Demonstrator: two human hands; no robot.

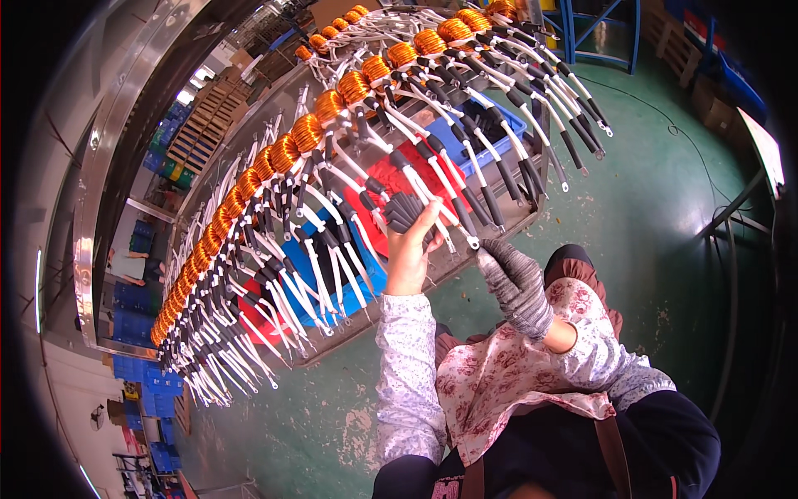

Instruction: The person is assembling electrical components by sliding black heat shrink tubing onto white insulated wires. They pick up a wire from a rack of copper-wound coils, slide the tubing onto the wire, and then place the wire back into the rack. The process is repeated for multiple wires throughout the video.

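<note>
A long row of orange copper coils [307, 131] hangs on a rack, each with white leads sleeved in black tubing [465, 137] that fan out toward me. My left hand [411, 247], bare, is raised and grips a bundle of short black tubes [405, 211] next to the hanging leads. My right hand [509, 273] wears a grey knit glove and pinches the tip of one white lead [472, 241] just right of the left hand.
Below the leads stands a metal cart [465, 256] with blue bins [490, 125] and red bins [399, 179]. Green floor [640, 216] spreads to the right, with a metal frame [731, 233] and blue racking [603, 33] beyond. Stacked blue crates [150, 391] stand at lower left.
</note>
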